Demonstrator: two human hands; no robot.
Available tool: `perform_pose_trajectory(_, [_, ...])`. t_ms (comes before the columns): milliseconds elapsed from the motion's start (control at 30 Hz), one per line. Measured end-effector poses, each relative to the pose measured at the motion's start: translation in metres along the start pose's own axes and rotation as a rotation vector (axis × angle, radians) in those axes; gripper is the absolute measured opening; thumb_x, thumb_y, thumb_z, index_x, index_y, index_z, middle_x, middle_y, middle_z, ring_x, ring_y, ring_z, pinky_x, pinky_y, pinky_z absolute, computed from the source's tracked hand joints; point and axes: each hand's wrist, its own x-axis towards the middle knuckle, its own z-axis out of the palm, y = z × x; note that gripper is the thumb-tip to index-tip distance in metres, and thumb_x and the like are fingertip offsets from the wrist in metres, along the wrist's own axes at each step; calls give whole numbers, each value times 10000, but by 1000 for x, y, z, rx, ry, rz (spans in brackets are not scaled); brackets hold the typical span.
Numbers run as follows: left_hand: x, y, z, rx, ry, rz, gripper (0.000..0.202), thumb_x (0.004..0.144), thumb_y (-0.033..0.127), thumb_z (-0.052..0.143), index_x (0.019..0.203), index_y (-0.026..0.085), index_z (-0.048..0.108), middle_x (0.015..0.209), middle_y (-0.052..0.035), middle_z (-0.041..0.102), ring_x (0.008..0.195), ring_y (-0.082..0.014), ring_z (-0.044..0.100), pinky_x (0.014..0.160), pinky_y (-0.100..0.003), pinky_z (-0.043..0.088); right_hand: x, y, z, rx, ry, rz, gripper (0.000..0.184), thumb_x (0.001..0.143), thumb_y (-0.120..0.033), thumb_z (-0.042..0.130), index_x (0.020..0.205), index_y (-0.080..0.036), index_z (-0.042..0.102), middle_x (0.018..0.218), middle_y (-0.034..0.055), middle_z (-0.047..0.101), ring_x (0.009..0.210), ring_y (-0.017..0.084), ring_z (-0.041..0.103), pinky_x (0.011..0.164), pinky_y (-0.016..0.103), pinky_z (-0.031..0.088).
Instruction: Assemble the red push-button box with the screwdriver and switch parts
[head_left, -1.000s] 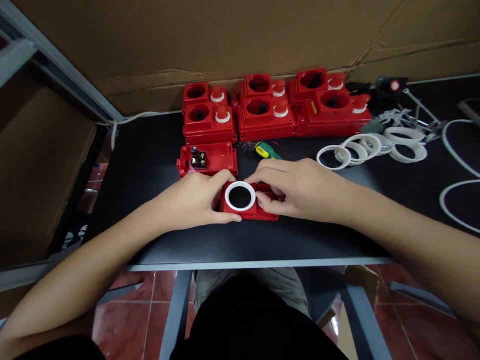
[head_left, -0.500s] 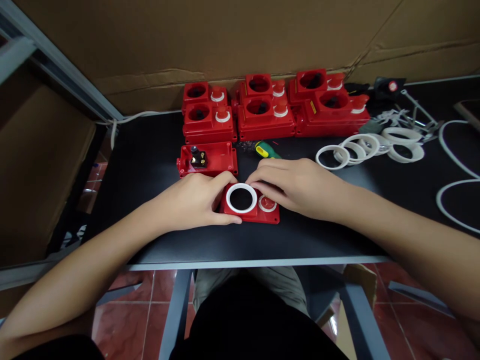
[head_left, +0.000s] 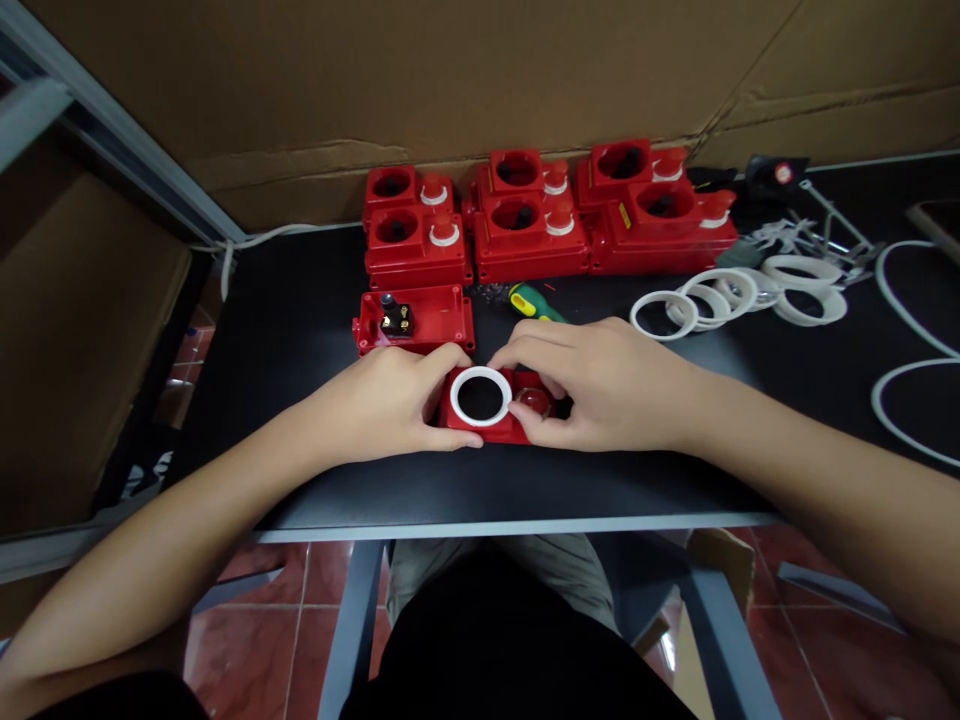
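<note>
A red plastic housing cover (head_left: 499, 432) lies near the table's front edge, and a white ring (head_left: 458, 411) sits around its round opening. My left hand (head_left: 401, 400) grips the cover's left end, thumb at the front and fingers at the back. From the right, my right hand (head_left: 592, 385) pinches the ring's right side between thumb and fingers, over the cover. Beneath that hand a red round knob (head_left: 534, 402) shows in part. Just behind lies an open red housing base (head_left: 442, 312) with a black switch block (head_left: 396, 316) in it.
Several assembled red housings (head_left: 420, 262) stand in rows at the back. A green and yellow screwdriver handle (head_left: 534, 301) lies behind my right hand. Several loose white rings (head_left: 665, 334) lie to the right, near a pile of metal brackets (head_left: 832, 235). Cardboard (head_left: 450, 80) walls the back.
My right thumb has come forward around the ring's right side and now covers part of the cover by the knob. My left hand has stayed in place.
</note>
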Motion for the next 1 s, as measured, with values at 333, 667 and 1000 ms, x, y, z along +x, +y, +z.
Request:
perform_pose_trajectory(333, [0, -1, 0, -15, -24, -12, 534, 879, 568, 915, 1173, 198, 664, 819, 4, 767, 656, -186, 718, 591, -259, 446, -1, 2, 1, -19, 14, -16, 262, 1029, -312, 628, 1209, -164, 748, 1026, 59, 773, 695, 130, 632, 568, 263, 332])
perform_pose_trajectory(667, [0, -2, 0, 0, -24, 5, 531, 885, 541, 918, 1194, 183, 677, 829, 10, 766, 662, -175, 713, 607, -255, 445, 0, 11, 1, 5, 25, -75, 199, 1104, -250, 599, 1212, -176, 749, 1029, 31, 768, 732, 128, 660, 593, 275, 369])
perform_pose_trajectory(1000, [-1, -3, 0, -25, -19, 37, 536, 880, 555, 923, 1186, 185, 685, 837, 13, 757, 683, -172, 711, 596, -244, 442, 2, 8, 0, -1, -32, -17, 295, 1181, -310, 472, 1209, -172, 731, 1128, 73, 779, 895, 187, 724, 675, 306, 431])
